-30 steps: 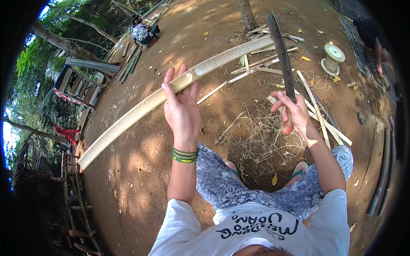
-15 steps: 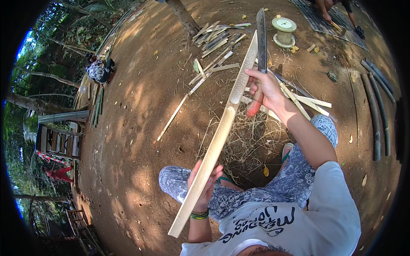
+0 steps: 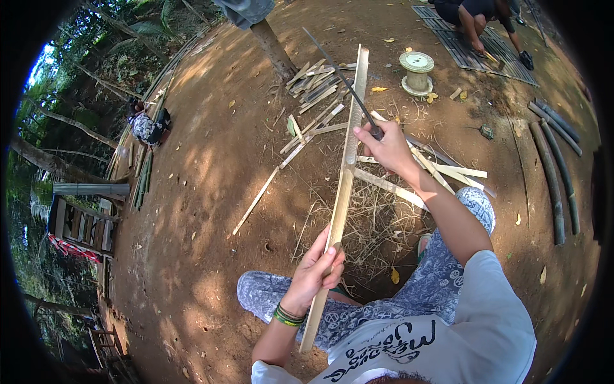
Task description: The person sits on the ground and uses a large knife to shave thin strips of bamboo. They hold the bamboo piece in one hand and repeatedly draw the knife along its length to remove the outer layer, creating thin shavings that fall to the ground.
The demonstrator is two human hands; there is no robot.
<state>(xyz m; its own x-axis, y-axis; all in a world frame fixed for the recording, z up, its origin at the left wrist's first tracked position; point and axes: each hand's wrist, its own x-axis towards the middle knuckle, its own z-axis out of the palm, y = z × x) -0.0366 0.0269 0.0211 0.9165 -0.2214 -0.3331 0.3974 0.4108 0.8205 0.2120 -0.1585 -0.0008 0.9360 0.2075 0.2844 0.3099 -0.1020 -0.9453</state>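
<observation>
A long split bamboo strip (image 3: 344, 192) runs from near my lap up and away from me, its pale, hollowed inner side showing. My left hand (image 3: 316, 264) is closed around its lower part, thumb on top, with green bands on the wrist. The handle of a machete (image 3: 348, 86) is in my right hand (image 3: 389, 148), with most of the grip hidden by the fingers. Its dark, narrow-looking blade slants up and left, crossing the strip's upper half. Whether blade and strip touch, I cannot tell.
Bamboo shavings (image 3: 368, 227) and cut strips (image 3: 393, 189) lie before my legs. More split pieces (image 3: 320, 83) are heaped by a tree trunk (image 3: 274, 51). A pale spool (image 3: 417, 73) stands beyond. Bamboo poles (image 3: 551, 182) lie right; a person (image 3: 476, 22) crouches on slats.
My left hand has turned and now wraps over the strip. The strip stands more upright. The machete has swung from upright to a leftward slant, its blade now across the strip.
</observation>
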